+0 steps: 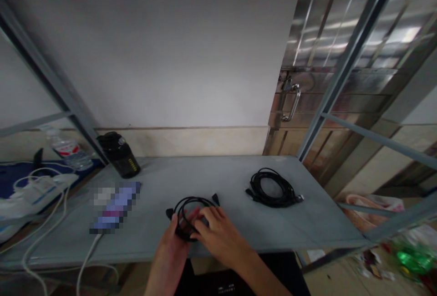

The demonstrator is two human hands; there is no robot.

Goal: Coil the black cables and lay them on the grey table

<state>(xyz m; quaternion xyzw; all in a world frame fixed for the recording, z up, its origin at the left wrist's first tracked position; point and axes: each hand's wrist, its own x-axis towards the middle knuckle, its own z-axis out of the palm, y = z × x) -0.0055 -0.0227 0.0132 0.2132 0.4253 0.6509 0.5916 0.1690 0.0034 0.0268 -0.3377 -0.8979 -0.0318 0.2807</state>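
A black cable (pixel 193 199) is looped into a small coil at the table's front edge, its two dark plug ends sticking out left and right. My left hand (pixel 174 243) grips the coil's left side, fingers wrapped round the strands. From the right, my right hand (pixel 216 232) closes on the coil's lower inner part with bent fingers; its fingertips partly hide the strands. A second black cable (pixel 273 189) lies coiled on the table to the right, apart from both hands.
The grey table (pixel 218 173) has metal frame posts at both sides. On the left are a black bottle (pixel 119 155), a blurred-out phone-like object (pixel 118 207), white cords, a power strip (pixel 41 191) and a clear water bottle (pixel 68 148). A wall stands behind.
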